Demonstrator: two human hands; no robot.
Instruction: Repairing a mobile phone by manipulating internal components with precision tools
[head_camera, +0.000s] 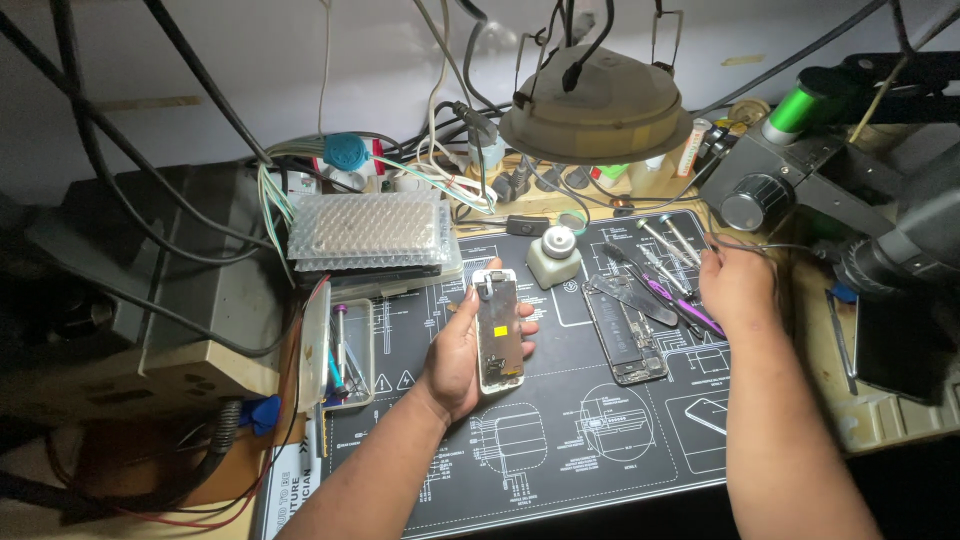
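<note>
In the head view, the left hand (462, 350) grips a phone screen assembly (498, 330), lifted above the black repair mat (560, 440) near its middle. The thumb lies along the assembly's left edge and the fingertips wrap round its right edge, so the part is clamped across its width. Its long axis runs nearly straight away from the person, tilted a little, with the far end pointing toward the back of the bench and the near end toward the wrist. The inner side faces up: a pale, whitish frame around a dull metal backing plate, a small yellow patch near the middle, small dark parts at the far end and a rounded cut-out area at the near end.

The right hand (738, 288) is reached out over the right part of the mat, seen from the back, with the fingers curled down among the tools (668, 272) lying there, some with purple handles. Whether it has closed on one of them cannot be told.

Between the two hands an opened phone body (625, 328) lies flat on the mat, its long axis also running away from the person. A small white bottle (555, 256) stands just beyond the assembly. A round lamp (596, 105) hangs above, and a microscope (830, 170) stands at the right.
</note>
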